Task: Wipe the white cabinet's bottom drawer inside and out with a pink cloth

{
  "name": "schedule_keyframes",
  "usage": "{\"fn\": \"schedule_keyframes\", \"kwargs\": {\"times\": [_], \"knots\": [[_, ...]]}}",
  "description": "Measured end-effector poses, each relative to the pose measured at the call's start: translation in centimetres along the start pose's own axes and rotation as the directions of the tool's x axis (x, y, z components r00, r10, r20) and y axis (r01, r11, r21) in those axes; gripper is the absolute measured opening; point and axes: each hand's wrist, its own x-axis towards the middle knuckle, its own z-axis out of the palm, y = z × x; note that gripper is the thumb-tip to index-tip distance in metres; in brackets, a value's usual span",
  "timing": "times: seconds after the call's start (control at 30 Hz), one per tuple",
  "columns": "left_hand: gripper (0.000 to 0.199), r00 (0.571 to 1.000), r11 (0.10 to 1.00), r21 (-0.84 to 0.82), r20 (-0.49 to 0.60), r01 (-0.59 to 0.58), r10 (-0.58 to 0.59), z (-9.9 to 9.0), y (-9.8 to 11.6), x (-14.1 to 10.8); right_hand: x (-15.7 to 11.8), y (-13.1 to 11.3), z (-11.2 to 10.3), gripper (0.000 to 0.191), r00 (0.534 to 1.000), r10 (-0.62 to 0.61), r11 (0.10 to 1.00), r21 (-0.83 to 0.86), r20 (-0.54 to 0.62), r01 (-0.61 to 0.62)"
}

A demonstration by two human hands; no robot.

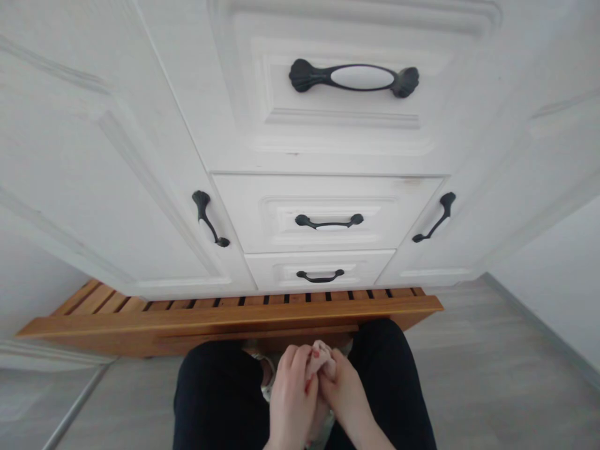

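Between my knees, low in the view, both hands are together on a pale cloth with small red marks. My left hand has its fingers curled round the cloth's left side. The fingers of my right hand are closed on its right side. A bunched part of the cloth sticks up between the two hands, and more light fabric hangs below, partly hidden by my wrists.
A white cabinet with dark handles fills the upper view. In front of it is a slatted wooden bench or rack. My dark-trousered legs flank my hands. Grey floor shows at the right, beside a white wall.
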Motion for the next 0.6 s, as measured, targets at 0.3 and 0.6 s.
{"fn": "schedule_keyframes", "kwargs": {"times": [0.3,0.6], "knots": [[0.030,0.990,0.987,-0.124,-0.107,-0.099,0.086,0.3,-0.2,0.6,-0.6,-0.7,-0.2,0.077,0.995,0.019,0.907,0.421,-0.095,0.023],[0.040,0.984,0.899,-0.424,-0.087,0.107,-0.158,1.5,-0.3,0.7,-2.3,-0.3,0.2,0.063,0.992,-0.123,0.975,0.183,-0.033,0.127]]}}
